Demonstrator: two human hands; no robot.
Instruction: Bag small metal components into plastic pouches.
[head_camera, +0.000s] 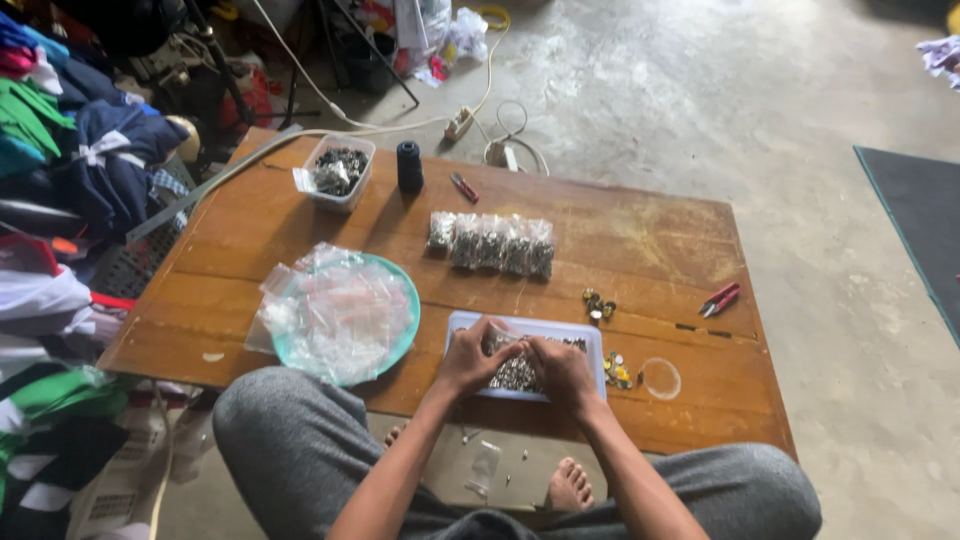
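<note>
2 hands (470, 358), 2 trays (590, 340), 1 plate (408, 330), 1 thread spool (409, 166), 5 filled bags (490, 243)

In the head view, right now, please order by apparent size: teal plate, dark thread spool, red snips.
1. teal plate, clearly largest.
2. dark thread spool and red snips: they look alike, and the spool lies farther away, so I leave them unranked.

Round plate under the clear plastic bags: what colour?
Teal round plate, best in the head view.

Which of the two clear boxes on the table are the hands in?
The near one: the flat rectangular tray by the table's front edge, full of small metal bits. Both the left hand and right hand are over it. The other, a deeper tub, sits untouched at the far side.
</note>
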